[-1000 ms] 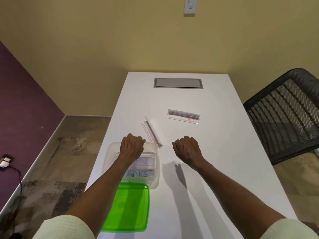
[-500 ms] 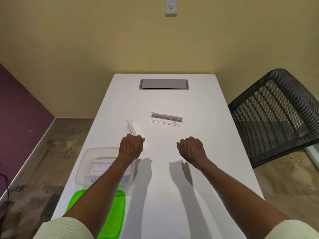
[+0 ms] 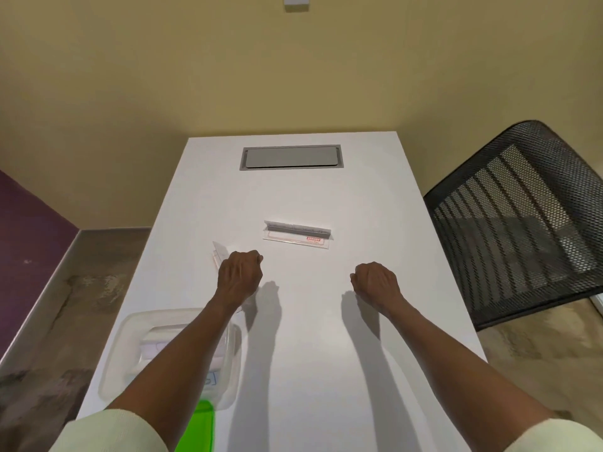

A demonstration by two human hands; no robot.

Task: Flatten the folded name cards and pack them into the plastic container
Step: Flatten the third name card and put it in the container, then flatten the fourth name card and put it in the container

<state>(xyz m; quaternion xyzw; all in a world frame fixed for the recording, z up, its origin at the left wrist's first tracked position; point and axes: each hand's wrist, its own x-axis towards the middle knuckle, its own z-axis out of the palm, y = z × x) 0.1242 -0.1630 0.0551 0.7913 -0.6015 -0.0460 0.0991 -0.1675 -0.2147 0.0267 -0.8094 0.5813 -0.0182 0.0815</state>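
My left hand (image 3: 239,272) lies over a folded white name card (image 3: 220,254) on the white table (image 3: 310,337), fingers curled round it. Only the card's far end and a near corner show past the hand. A second folded name card (image 3: 297,236) in a clear holder lies farther back, in the middle of the table. My right hand (image 3: 375,282) hovers to the right, loosely curled and holding nothing. The clear plastic container (image 3: 124,337) sits at the near left under my left forearm, with flattened cards (image 3: 156,344) inside it.
A green lid (image 3: 197,425) lies just in front of the container at the table's near edge. A grey cable hatch (image 3: 290,157) is set into the far end of the table. A black mesh chair (image 3: 522,223) stands close on the right.
My left hand has moved from above the container forward onto the nearer folded card. The right hand has stayed about where it was; the view has shifted.
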